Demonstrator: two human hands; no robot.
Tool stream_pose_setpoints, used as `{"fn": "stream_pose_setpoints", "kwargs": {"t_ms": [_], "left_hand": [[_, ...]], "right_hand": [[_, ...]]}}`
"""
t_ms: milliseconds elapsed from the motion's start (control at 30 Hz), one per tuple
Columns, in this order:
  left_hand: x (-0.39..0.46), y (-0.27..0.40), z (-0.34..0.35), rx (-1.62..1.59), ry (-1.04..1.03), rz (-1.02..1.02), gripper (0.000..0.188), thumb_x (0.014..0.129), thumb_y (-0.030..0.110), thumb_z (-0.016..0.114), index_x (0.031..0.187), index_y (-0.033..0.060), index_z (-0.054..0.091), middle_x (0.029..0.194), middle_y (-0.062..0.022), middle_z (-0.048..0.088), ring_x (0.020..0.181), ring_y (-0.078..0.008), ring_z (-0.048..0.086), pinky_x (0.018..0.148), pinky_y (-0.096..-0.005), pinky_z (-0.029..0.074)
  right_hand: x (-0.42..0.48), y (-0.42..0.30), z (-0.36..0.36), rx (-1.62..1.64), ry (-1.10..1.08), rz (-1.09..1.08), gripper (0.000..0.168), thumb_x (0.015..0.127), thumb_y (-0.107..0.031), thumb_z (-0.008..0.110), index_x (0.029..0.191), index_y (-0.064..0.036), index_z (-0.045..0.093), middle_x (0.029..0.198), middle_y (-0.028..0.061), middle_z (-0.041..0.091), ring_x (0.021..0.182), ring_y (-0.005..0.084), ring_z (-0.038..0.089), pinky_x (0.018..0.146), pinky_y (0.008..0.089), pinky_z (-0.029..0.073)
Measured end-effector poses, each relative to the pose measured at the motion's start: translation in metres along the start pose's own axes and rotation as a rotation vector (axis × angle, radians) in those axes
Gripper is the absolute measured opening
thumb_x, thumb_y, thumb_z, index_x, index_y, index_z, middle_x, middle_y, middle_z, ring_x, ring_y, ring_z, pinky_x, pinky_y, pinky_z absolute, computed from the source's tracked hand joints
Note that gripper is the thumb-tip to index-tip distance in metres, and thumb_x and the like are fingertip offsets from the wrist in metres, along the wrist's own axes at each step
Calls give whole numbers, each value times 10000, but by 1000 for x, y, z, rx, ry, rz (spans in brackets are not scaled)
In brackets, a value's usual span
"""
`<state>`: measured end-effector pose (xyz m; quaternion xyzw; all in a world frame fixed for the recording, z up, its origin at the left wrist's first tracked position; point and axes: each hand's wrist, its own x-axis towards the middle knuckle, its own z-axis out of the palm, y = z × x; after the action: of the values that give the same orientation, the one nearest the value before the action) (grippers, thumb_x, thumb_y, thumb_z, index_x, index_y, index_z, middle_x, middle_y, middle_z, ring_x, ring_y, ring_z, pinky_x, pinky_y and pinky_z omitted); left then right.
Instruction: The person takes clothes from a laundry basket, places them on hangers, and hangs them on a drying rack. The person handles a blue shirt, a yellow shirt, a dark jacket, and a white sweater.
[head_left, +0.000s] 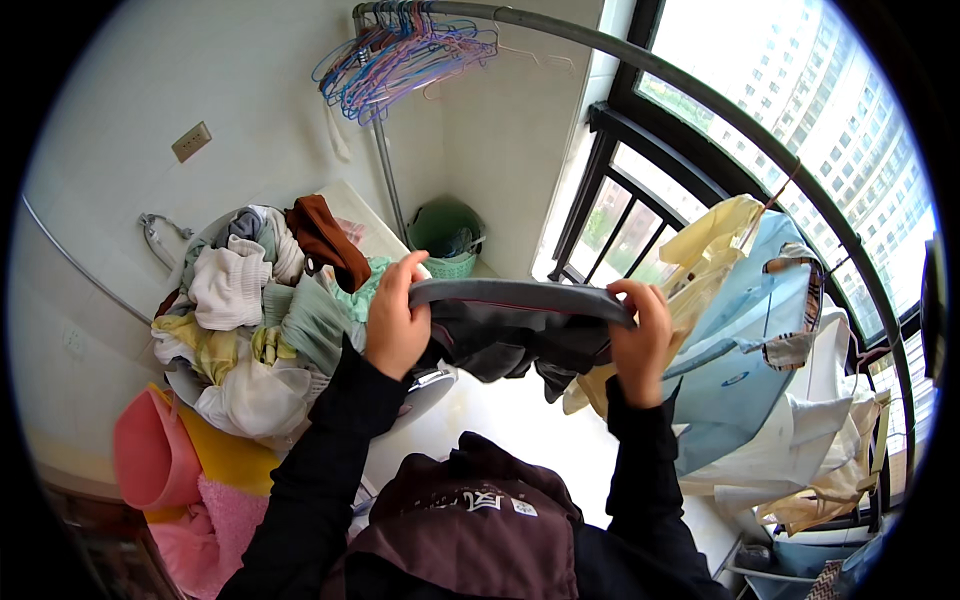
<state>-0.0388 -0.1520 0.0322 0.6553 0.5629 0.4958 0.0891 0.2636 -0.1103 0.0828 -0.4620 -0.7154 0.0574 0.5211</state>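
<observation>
Stretched between my two hands is a dark garment (510, 337) with a grey elastic waistband, seemingly underpants; its lower part hangs in loose folds. My left hand (401, 319) grips one end of the waistband, beside a large heap of clothes (300, 322) in white, green, yellow and grey. A rust-brown garment (326, 240) lies on top of that heap. The other end of the waistband is in my right hand (643, 337), close to a hanging yellow shirt (712, 255) and a light blue shirt (739, 390).
A curved metal rail (675, 71) carries bunched wire hangers (409, 60) and hanging clothes. A green basket (446, 236) stands in the corner beside the window. At the lower left are a pink container (154, 450) and pink fluffy cloth (232, 517).
</observation>
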Motion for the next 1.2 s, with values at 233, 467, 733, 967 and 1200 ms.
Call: {"fn": "stream_pose_setpoints", "kwargs": {"t_ms": [233,467,733,967,1200], "left_hand": [[-45,-63,67,-509,-377,-814,458,679,-125,395,1081,-20,589,992,-96,618,916,-177,569,846,-255,420],[-14,4,51,-851,-485,-552,513,788,7,585,1283,12,449,1175,-94,546,1009,-159,544,890,-281,430],[-11,57,18,-806,-513,-348,481,790,18,618,1246,11,465,1131,-57,556,1021,-135,531,914,-285,418],[-23,73,-9,-866,-508,-378,512,811,-50,542,1307,-18,419,1207,-64,522,1098,-114,494,944,-254,388],[-13,94,-33,-1161,-411,-458,560,809,-64,507,1349,-9,371,1257,-106,508,1127,-165,513,983,-285,386]], "right_hand": [[-84,80,72,115,-402,498,115,726,-87,596,799,1,605,734,187,617,694,320,610,616,386,461],[-38,12,60,490,-196,724,155,743,-94,587,834,31,593,683,73,602,648,137,559,573,300,443],[-36,-76,32,957,-631,396,366,836,-100,626,1159,6,489,1031,77,564,959,131,543,861,282,437],[-59,-58,46,1087,-505,558,206,944,-158,483,1054,-8,572,947,24,585,906,96,537,810,241,434],[-95,3,120,872,-952,607,245,879,-215,527,952,-11,641,908,78,640,846,158,573,798,294,442]]}}
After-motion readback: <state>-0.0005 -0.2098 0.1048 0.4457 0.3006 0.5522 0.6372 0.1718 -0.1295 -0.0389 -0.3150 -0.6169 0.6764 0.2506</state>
